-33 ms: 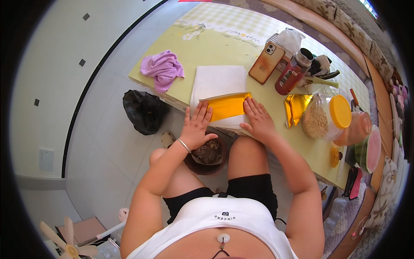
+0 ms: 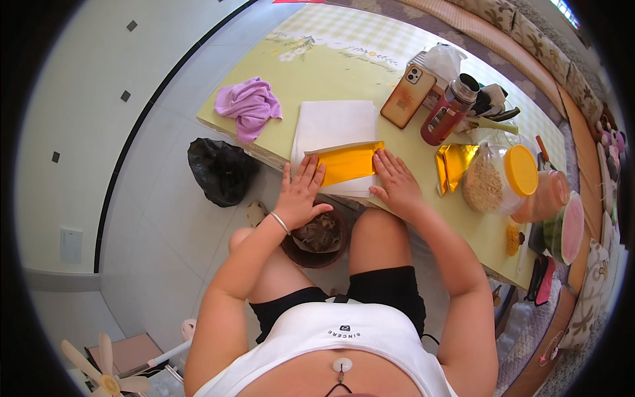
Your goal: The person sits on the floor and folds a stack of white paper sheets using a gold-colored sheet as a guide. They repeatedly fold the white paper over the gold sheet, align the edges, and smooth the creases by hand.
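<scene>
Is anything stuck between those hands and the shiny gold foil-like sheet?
No, nothing visible is in the way: the bare left hand and bare right hand touch opposite ends of the shiny gold foil-like sheet, which lies on flat white paper.

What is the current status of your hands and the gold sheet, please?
Left hand open at left end of gold sheet; right hand open at right end. Gold sheet on white paper. Phone nearby, off the gold sheet.
</scene>
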`<state>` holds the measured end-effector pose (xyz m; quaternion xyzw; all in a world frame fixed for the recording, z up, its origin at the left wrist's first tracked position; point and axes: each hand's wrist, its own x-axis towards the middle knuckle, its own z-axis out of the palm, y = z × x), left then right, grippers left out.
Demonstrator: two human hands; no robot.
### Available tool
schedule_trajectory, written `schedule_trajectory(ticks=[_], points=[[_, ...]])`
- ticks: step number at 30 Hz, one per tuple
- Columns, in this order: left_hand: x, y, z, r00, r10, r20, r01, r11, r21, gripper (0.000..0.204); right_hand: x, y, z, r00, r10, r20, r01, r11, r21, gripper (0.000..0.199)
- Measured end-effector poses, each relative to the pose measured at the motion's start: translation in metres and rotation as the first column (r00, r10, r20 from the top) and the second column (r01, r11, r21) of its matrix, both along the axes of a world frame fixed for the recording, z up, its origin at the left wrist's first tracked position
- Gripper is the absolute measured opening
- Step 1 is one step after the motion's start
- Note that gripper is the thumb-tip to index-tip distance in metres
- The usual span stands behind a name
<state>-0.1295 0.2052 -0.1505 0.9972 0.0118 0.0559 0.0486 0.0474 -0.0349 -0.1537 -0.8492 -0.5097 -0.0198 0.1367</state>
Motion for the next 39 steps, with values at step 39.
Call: schedule_trajectory(ticks=[39], points=[[0.067,-0.016,0.008,0.860,0.217,0.462,0.077,0.840,-0.537,0.009,-0.001,0.066,0.019,0.921,-0.099,-0.377,0.272,0.856,0.440,0.014]])
